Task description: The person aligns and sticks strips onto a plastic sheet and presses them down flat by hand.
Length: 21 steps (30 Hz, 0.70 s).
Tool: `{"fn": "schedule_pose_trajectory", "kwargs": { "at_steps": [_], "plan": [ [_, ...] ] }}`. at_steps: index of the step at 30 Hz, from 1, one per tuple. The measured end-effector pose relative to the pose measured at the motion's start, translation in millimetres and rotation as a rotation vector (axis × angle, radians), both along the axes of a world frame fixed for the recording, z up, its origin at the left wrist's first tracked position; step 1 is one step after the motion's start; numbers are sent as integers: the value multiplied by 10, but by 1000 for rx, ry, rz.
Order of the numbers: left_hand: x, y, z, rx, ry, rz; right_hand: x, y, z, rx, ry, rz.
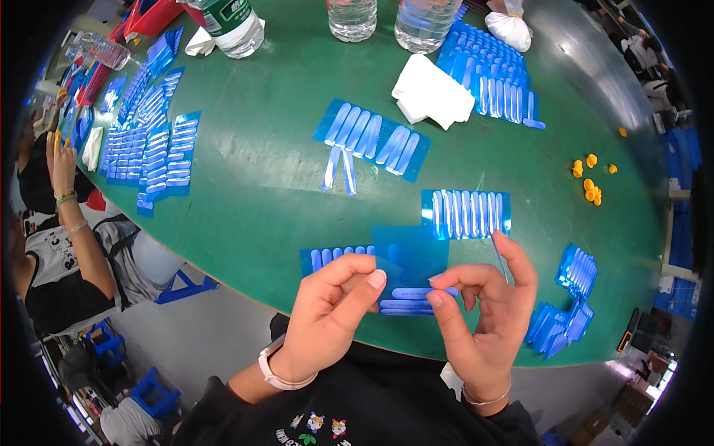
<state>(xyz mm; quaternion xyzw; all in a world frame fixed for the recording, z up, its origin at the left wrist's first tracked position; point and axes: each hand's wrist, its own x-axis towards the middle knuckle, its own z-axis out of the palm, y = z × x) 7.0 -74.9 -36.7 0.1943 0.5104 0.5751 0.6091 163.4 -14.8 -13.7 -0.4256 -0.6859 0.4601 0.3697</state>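
Note:
Near the table's front edge my left hand [335, 308] pinches the edge of a clear blue film sheet [410, 249] between thumb and forefinger. My right hand [483, 312] has thumb and forefinger closed on the end of a slim, round-ended blue strip [413, 293], which lies across the sheet's lower part. Another thin strip [499, 256], seen edge-on, stands up by the right fingers. Just beyond the hands is a film card with a row of blue strips [466, 213]. Part of another strip card [320, 257] shows behind my left hand.
A film card [372, 139] farther off has two strips jutting out. Stacked strip cards lie at the left [152, 141], far right [494, 67] and near right [565, 320]. White tissues [431, 93], water bottles [238, 30] and small yellow pieces [591, 189] share the green table [260, 171].

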Motion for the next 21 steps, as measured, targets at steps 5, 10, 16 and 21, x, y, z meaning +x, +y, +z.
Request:
{"fn": "schedule_pose_trajectory", "kwargs": {
  "at_steps": [5, 10, 16, 21],
  "plan": [
    [20, 10, 48, -63, -52, 21, -34, -54, -41, 42, -68, -22],
    [-9, -61, -5, 13, -106, -7, -69, -90, -42, 81, -92, -77],
    [-64, -95, -27, 161, -85, -95, -91, -85, -74, 126, -94, -31],
    [-44, -115, 25, 92, -6, -47, -119, -96, -92, 133, -98, -29]
  ]
}}
